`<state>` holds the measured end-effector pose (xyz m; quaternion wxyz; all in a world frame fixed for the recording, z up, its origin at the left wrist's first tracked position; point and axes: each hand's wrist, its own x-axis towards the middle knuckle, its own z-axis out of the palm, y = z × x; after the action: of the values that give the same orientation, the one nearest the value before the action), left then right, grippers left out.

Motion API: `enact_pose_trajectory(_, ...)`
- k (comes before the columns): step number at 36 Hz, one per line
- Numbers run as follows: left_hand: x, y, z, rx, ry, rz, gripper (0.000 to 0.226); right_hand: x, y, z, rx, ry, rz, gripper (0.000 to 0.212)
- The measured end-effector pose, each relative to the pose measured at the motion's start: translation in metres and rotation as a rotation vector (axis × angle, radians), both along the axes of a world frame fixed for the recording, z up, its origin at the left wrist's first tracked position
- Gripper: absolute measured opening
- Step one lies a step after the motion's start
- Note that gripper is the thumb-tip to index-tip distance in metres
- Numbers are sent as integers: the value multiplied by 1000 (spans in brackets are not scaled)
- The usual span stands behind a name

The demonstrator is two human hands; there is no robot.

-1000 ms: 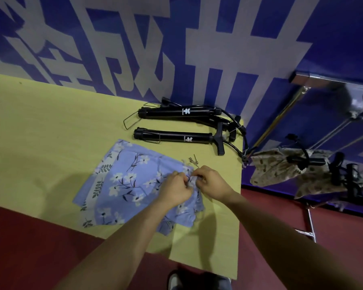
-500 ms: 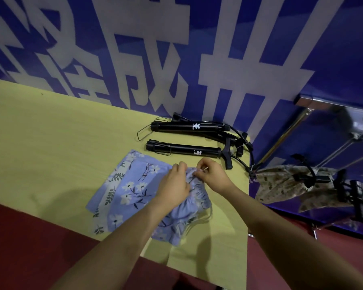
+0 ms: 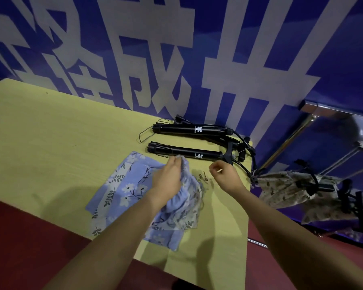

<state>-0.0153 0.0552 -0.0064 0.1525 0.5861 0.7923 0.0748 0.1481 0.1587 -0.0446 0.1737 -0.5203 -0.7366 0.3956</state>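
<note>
Blue floral cloth (image 3: pixel 130 189) on yellow table (image 3: pixel 40 143), left hand (image 3: pixel 168 181) fingers gripping its gathered edge, right hand (image 3: pixel 225 175) fingers pinching a pale stick (image 3: pixel 219 170), small pins (image 3: pixel 203 177) between the hands, two black tripods (image 3: pixel 184 152) behind, blue wall (image 3: pixel 333 59), red floor (image 3: pixel 29 248)

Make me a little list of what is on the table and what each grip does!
Table: yellow-green table
Cloth: blue flowered cloth, bunched at its right end
Left grip: holds the bunched end
Right grip: pinches a thin pale stick, clear of the cloth
Loose bits: small metal pins beside the cloth
Behind: two black folded hangers, side by side
</note>
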Motion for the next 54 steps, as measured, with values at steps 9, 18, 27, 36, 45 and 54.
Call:
enact_pose_trajectory(9, -4, 32, 2, 122, 89, 55, 70, -6, 20, -28, -42, -235, 25, 17)
enact_pose_trajectory(18, 14, 40, -33, -119, -23, 5, 74, -18, 29, -53, -97, -432, 43, 21)
enact_pose_trajectory(27, 15, 42, -41, -90, -119, -2, 76, -16, 30, -55, -96, -392, 0, 17)
enact_pose_trajectory(36, 14, 42, -30, -153, -229, -45, 84, -2, 19, -19, -20, 126, -185, 10)
enact_pose_trajectory(45, 8, 37, -7, -115, -306, -38, 86, -20, -1, -2, 69, 178, 124, 6)
enact_pose_trajectory(54, -10, 33, 11, -7, -189, 77, 79, -49, -4, 10, 227, -94, 321, 6)
